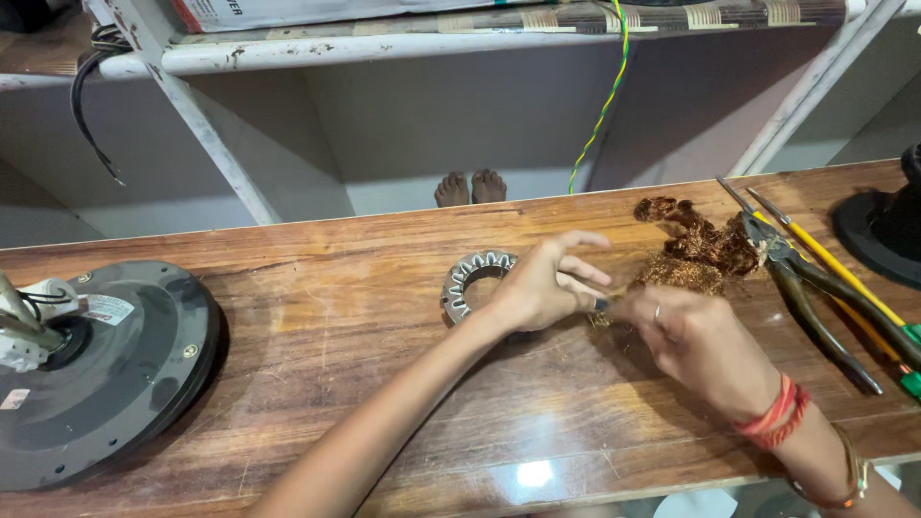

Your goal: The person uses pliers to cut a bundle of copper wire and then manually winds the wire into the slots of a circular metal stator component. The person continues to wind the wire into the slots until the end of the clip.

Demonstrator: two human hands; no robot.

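My left hand (545, 283) rests on a grey metal stator ring (470, 278) lying on the wooden bench (336, 317), fingers spread and pinching a thin copper strand near the ring's right side. My right hand (696, 343), with a ring on one finger and red bands at the wrist, meets it and grips the same copper wire between thumb and fingers. A tangled heap of copper wire (696, 249) lies just behind the right hand.
Pliers (806, 288) and a yellow-shafted screwdriver (835, 269) lie at the right. A dark round fan motor housing (96, 369) sits at the left edge, a black object (883, 225) at far right. Someone's bare feet (470, 187) show beyond the bench, under white shelving.
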